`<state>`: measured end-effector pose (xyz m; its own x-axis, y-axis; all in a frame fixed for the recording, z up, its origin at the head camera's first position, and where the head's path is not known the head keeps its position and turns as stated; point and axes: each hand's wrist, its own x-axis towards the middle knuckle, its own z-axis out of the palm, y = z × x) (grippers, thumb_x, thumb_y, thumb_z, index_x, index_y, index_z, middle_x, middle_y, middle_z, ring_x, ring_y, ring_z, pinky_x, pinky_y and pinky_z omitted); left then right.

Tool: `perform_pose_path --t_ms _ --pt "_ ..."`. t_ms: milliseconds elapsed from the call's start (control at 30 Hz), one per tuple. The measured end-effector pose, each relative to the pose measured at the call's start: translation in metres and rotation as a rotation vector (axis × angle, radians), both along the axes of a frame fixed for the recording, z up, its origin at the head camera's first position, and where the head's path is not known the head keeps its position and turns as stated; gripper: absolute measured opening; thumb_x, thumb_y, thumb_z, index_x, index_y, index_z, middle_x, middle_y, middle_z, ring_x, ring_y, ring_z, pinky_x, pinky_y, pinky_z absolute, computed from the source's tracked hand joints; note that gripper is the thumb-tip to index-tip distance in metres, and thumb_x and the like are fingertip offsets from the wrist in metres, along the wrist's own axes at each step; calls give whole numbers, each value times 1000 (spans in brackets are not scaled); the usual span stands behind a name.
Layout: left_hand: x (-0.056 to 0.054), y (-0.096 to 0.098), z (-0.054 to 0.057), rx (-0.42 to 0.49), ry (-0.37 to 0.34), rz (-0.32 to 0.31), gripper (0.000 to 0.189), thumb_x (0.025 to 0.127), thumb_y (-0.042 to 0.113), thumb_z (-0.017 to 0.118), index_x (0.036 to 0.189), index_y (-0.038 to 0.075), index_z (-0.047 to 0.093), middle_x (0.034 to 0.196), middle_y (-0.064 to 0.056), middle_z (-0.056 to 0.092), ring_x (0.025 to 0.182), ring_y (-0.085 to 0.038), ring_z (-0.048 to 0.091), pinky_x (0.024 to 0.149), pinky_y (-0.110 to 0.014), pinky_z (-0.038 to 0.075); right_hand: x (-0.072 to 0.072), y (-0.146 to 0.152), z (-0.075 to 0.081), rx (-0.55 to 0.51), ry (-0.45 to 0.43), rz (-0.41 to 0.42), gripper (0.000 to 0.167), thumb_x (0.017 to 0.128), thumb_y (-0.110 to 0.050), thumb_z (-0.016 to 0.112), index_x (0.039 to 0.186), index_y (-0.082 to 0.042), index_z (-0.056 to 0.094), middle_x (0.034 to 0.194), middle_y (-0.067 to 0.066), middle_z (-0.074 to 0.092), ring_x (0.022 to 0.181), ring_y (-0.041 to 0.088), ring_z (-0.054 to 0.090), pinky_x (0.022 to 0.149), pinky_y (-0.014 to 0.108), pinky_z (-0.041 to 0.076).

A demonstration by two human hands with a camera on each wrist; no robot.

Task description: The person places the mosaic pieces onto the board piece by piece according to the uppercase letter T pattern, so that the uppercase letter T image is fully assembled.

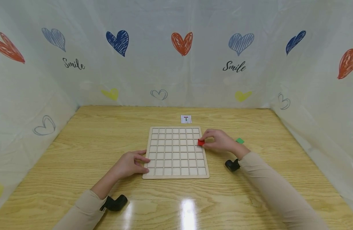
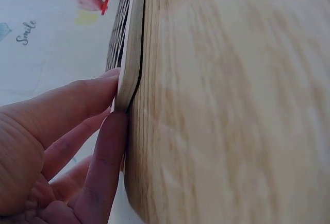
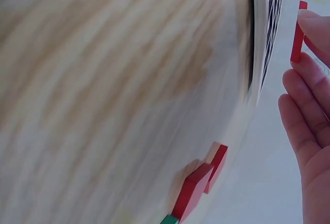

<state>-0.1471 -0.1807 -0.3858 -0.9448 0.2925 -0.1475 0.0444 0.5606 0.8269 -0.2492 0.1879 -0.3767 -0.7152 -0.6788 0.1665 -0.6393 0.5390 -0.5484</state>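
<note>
A wooden grid board [image 1: 176, 152] lies flat on the table between the hands, its square cells bare. Thumb and fingers of my left hand [image 1: 131, 164] rest on the board's left edge near the front corner; close up, the fingertips [image 2: 111, 126] meet that edge. Between thumb and fingers my right hand [image 1: 219, 140] pinches a red square tile [image 1: 200, 142]. This red tile [image 3: 298, 33] is over the board's right edge and stands above its surface in the right wrist view. The other fingers of the right hand [image 3: 314, 100] are loosely bent.
Behind the board lies a small card [image 1: 186, 119] printed with a red and green T on a grid. A green tile [image 1: 240, 140] sits right of the right hand, beside two red tiles [image 3: 193, 190] in the right wrist view. White curtains [image 1: 153, 73] enclose the table.
</note>
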Motion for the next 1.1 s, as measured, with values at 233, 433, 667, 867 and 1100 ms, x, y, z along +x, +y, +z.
perform_pose_path --t_ms 233,433,667,867,1100 --pt "0 1 0 -8 1 6 34 71 9 81 101 -2 71 140 -23 39 71 -13 64 66 -27 50 -3 -8 4 -2 17 18 16 80 -6 73 96 -6 72 97 2 64 95 22 59 86 42 45" --pt "0 1 0 -16 -1 10 34 71 10 81 102 -2 71 140 -22 39 73 -13 64 67 -27 50 -7 -18 6 -3 27 38 17 80 -7 73 96 -6 72 97 1 63 93 20 58 83 40 45" --pt "1 3 2 -18 -8 20 34 71 9 81 102 -2 71 141 -22 39 75 -13 65 69 -27 50 -10 -26 5 0 19 52 17 80 -8 73 97 -4 72 96 1 63 93 21 58 82 38 45" --pt "0 3 2 -16 -8 20 34 71 10 81 102 -1 71 140 -21 40 75 -13 65 69 -27 50 -12 -33 4 1 -16 54 19 81 -8 72 99 -4 72 97 1 63 93 22 58 81 39 46" --pt "-1 1 0 -16 -5 12 35 71 11 81 102 -1 71 141 -22 39 76 -13 65 68 -28 51 -16 -39 5 6 -6 70 17 81 -7 71 98 -3 72 96 3 63 91 20 57 80 39 46"
